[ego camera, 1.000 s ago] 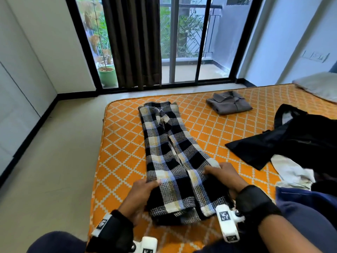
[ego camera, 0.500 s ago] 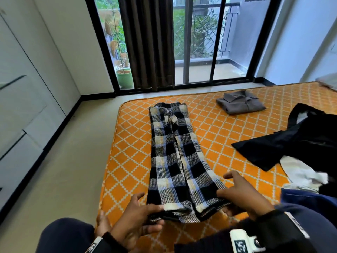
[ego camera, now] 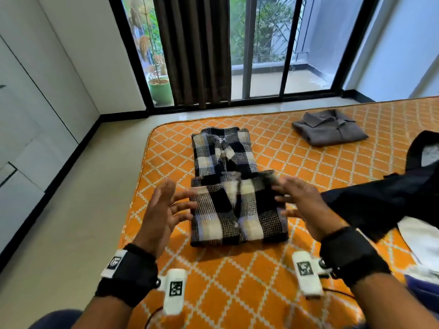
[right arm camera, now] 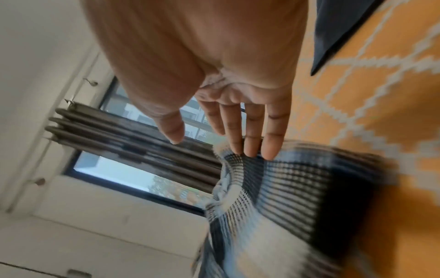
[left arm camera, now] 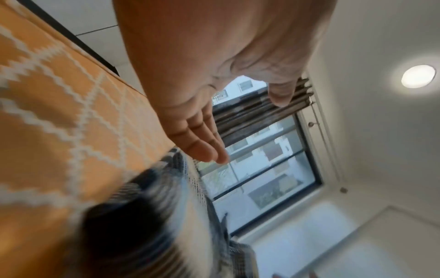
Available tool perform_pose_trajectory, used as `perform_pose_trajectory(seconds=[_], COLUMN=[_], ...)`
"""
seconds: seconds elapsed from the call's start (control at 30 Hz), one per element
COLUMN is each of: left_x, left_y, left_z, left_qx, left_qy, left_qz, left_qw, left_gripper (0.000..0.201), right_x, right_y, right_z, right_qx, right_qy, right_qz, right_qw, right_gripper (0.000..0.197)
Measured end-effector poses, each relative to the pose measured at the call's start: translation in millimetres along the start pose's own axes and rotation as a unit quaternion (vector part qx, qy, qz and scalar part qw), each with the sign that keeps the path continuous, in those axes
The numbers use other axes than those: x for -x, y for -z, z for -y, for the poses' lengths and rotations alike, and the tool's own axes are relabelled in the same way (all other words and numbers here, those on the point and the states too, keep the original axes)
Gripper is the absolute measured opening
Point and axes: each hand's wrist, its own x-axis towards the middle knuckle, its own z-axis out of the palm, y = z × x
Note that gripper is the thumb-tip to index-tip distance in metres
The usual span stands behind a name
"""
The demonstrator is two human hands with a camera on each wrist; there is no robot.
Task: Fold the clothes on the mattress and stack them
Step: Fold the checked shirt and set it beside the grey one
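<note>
The black-and-white checked woven shirt (ego camera: pixel 234 193) lies on the orange mattress with a white diamond pattern (ego camera: pixel 237 288), its near half folded up over itself. The left hand (ego camera: pixel 164 210) and right hand (ego camera: pixel 306 205) flank the fold, fingers (right arm camera: pixel 252 131) spread straight and holding nothing. A folded grey collared shirt (ego camera: pixel 330 128) lies farther off, and a crumpled black garment (ego camera: pixel 389 195) lies to the right.

left hand (ego camera: pixel 161 210): fingers spread straight, palm turned inward
right hand (ego camera: pixel 306 207): fingers extended, holding nothing
</note>
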Motion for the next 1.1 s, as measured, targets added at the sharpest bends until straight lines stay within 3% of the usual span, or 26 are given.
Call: perform_pose_trajectory(seconds=[0.07,0.1,0.2,0.27,0.33,0.47,0.5,0.57,0.7,0.77,0.83,0.9,0.97,1.03,1.1], left_x=[-9.1,-12.5,-14.8,-17.0,-19.5,-31.4,-33.7,-38.2,-55.8,-67.3,-67.9,-59.8,-51.0,-48.0,-47.2], left_y=[14.2,21.3,30.6,26.5,16.3,7.0,5.1,-0.9,-9.7,-6.0,1.0,6.4,6.0,4.7,3.9], left_z=[24.8,39.8,71.5,79.9,78.7,73.1,70.9,61.6,30.7,27.7,35.8,45.6,49.7,52.9,58.2], left_qx=[-0.151,-0.248,-0.370,-0.362,-0.341,-0.307,-0.297,-0.271,-0.233,-0.244,-0.298,-0.367,-0.402,-0.426,-0.461], left_qy=[0.019,0.038,0.068,0.047,0.014,-0.025,-0.025,-0.045,-0.120,-0.090,-0.018,-0.005,-0.033,-0.052,-0.061], left_qz=[-0.047,-0.053,-0.033,-0.013,-0.005,-0.032,-0.030,-0.021,-0.024,-0.032,-0.042,-0.009,0.032,0.036,0.024], left_qw=[0.987,0.967,0.926,0.931,0.940,0.951,0.954,0.961,0.965,0.965,0.953,0.930,0.915,0.902,0.885], left_gripper=[0.096,0.104,0.101,0.067,0.031,0.013,0.011,0.010,0.016,0.031,0.061,0.086,0.100,0.106,0.105], right_x=[-14.0,-20.5,-31.4,-34.2,-35.8,-37.1,-35.3,-35.7,-57.9,-73.7,-79.8,-77.3,-70.3,-58.7,-48.0], right_y=[1.8,4.5,13.4,15.5,15.2,6.1,2.9,-3.0,-10.8,-11.8,-10.1,-6.9,-5.5,-10.1,-20.1], right_z=[-28.7,-40.7,-58.7,-64.8,-72.2,-69.5,-63.4,-50.9,-28.3,-35.1,-50.0,-62.2,-64.8,-59.6,-57.4], right_qx=[0.082,0.141,0.308,0.335,0.286,0.181,0.146,0.083,-0.001,0.019,0.122,0.246,0.367,0.466,0.511], right_qy=[0.009,0.021,0.027,-0.011,-0.011,0.019,0.005,0.005,0.087,0.097,0.080,0.086,0.170,0.244,0.282], right_qz=[-0.019,-0.038,-0.096,-0.080,-0.048,-0.012,0.006,0.039,0.029,0.013,-0.009,-0.052,-0.076,-0.067,-0.043], right_qw=[0.996,0.989,0.946,0.939,0.957,0.983,0.989,0.996,0.996,0.995,0.989,0.964,0.912,0.848,0.811], right_gripper=[0.034,0.035,0.043,0.049,0.041,0.007,0.008,0.016,0.027,0.039,0.052,0.063,0.063,0.060,0.070])
